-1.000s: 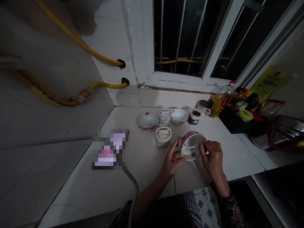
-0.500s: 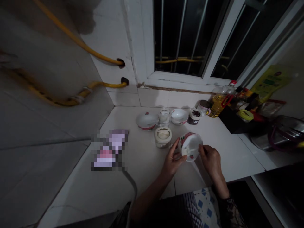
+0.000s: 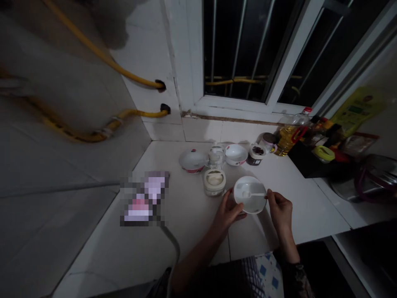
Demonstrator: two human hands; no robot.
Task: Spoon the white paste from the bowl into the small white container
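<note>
My left hand (image 3: 228, 213) grips a white bowl (image 3: 252, 205) by its left side, thumb on the rim, above the counter. In my right hand (image 3: 281, 209) I pinch the handle end of a small white spoon (image 3: 250, 194), whose head is inside the bowl. Whether anything lies in the bowl is hard to see. Just left of the bowl stands a square container (image 3: 214, 182) with white contents. Behind it are a flowered bowl (image 3: 192, 161), a clear container (image 3: 216, 155) and another white bowl (image 3: 236, 155).
A jar with dark contents (image 3: 256, 154), a mug (image 3: 268, 142) and an oil bottle (image 3: 287, 138) line the back right. Further right is a metal pot (image 3: 383, 178). A pixelated patch (image 3: 144, 198) covers something at the left, with a grey cable (image 3: 172, 240) nearby.
The bowl has turned from tilted, with its flowered outside showing, to more level. My right hand has drawn slightly to the right, and the spoon now shows plainly inside the bowl.
</note>
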